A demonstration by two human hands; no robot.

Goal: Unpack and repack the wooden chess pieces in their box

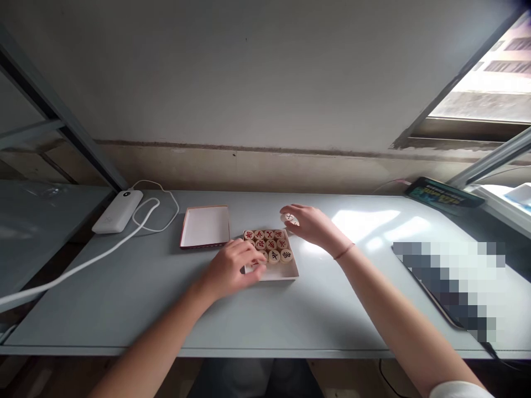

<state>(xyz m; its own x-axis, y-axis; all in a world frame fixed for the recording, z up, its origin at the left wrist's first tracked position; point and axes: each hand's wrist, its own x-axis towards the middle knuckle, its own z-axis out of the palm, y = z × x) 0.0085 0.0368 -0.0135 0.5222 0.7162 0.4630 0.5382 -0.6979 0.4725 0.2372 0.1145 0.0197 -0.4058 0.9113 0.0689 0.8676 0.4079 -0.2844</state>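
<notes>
A shallow white box (279,272) lies on the desk, holding rows of round Chinese chess pieces (270,245), some marked in red and some in black. My left hand (234,266) is over the box's left side, fingers curved and thumb apart from them, partly covering the pieces there. Whether its fingertips touch a piece is hard to see. Just beyond the box's far right corner, my right hand (311,224) pinches a Chinese chess piece (289,217) with a dark character on it. Fingers hide part of that piece.
The red-edged box lid (206,226) lies inside up, left of the box. A white power bank (118,211) with a white cable (103,255) is further left. A phone (442,194) leans at the back right. A pixelated flat item (448,287) lies at right.
</notes>
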